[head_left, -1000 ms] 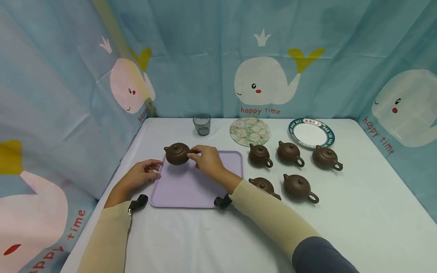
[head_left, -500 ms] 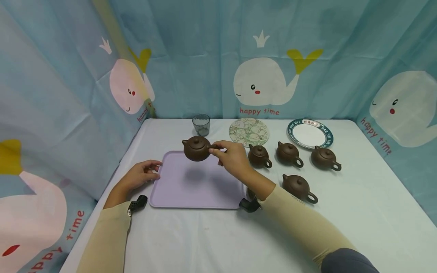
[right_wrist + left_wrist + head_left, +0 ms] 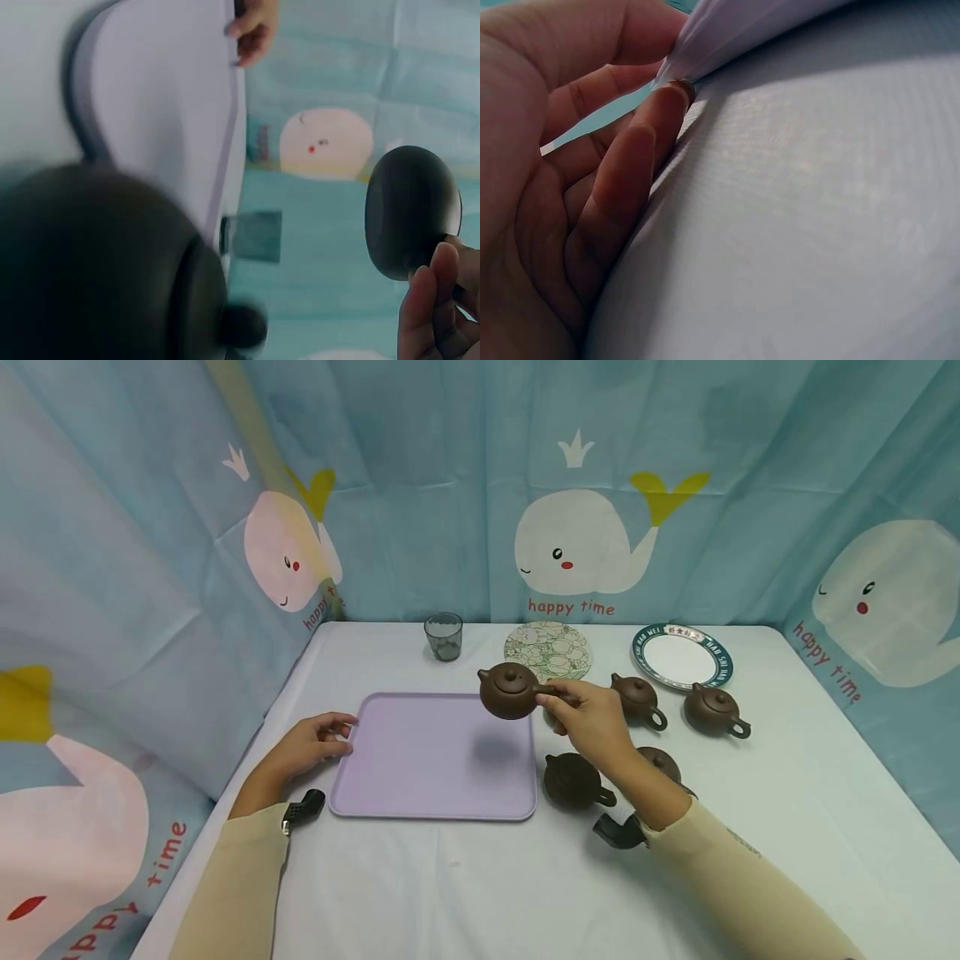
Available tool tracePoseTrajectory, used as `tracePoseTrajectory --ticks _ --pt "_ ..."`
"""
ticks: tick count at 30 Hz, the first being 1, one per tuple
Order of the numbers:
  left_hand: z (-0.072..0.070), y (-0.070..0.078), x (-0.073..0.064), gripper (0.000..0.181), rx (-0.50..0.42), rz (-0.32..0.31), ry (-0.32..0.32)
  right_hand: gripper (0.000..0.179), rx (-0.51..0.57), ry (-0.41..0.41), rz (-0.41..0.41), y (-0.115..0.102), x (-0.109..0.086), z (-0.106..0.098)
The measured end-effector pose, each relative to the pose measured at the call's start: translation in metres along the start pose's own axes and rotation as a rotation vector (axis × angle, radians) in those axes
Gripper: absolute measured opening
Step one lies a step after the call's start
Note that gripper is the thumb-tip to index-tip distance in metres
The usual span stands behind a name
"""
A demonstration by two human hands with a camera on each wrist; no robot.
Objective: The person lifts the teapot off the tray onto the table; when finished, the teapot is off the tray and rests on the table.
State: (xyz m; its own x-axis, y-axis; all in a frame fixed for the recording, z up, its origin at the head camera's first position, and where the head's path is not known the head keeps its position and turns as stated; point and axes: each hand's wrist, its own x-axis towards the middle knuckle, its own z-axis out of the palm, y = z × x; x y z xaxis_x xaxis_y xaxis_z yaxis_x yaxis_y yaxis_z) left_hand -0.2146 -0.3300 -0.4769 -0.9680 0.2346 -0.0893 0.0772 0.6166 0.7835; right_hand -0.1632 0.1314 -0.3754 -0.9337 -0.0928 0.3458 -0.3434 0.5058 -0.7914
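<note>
My right hand (image 3: 592,718) pinches a dark brown teapot (image 3: 510,691) by its ring handle, the spout pointing left. This teapot hangs above the upper right corner of a lilac tray (image 3: 420,777), its shadow falling on the tray. In the right wrist view the teapot (image 3: 412,214) is seen from below, fingertips at its handle. My left hand (image 3: 311,747) lies at the tray's left edge with loosely bent fingers. Up close in the left wrist view, the left fingertips (image 3: 671,97) touch the tray's rim (image 3: 727,34).
Right of the tray stand several similar teapots, among them one nearest the tray (image 3: 573,781) and one at far right (image 3: 715,708). My right hand and wrist partly hide others. Behind are a glass (image 3: 444,639), a patterned round mat (image 3: 547,647) and a green-rimmed plate (image 3: 723,668).
My right hand has lifted the teapot from over the tray's upper left corner and carried it right, to over the upper right corner. The left hand has stayed at the tray's edge.
</note>
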Motion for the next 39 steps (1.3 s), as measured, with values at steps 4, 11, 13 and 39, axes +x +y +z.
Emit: tracePoseTrajectory --ticks 4,11,13,39 --pt "0.0 -0.001 -0.001 0.051 0.002 0.007 -0.003 0.023 -0.038 0.048 0.024 0.009 -0.01 -0.02" --pt "0.001 -0.001 0.0 0.05 0.008 0.009 -0.002 0.019 -0.116 0.134 0.045 0.027 -0.027 -0.054" --pt "0.001 0.0 0.001 0.049 0.015 0.004 0.0 0.02 -0.13 0.156 0.052 0.033 -0.032 -0.064" --pt "0.0 0.005 0.0 0.051 0.008 -0.03 0.0 0.032 -0.404 0.222 0.295 0.121 -0.112 -0.17"
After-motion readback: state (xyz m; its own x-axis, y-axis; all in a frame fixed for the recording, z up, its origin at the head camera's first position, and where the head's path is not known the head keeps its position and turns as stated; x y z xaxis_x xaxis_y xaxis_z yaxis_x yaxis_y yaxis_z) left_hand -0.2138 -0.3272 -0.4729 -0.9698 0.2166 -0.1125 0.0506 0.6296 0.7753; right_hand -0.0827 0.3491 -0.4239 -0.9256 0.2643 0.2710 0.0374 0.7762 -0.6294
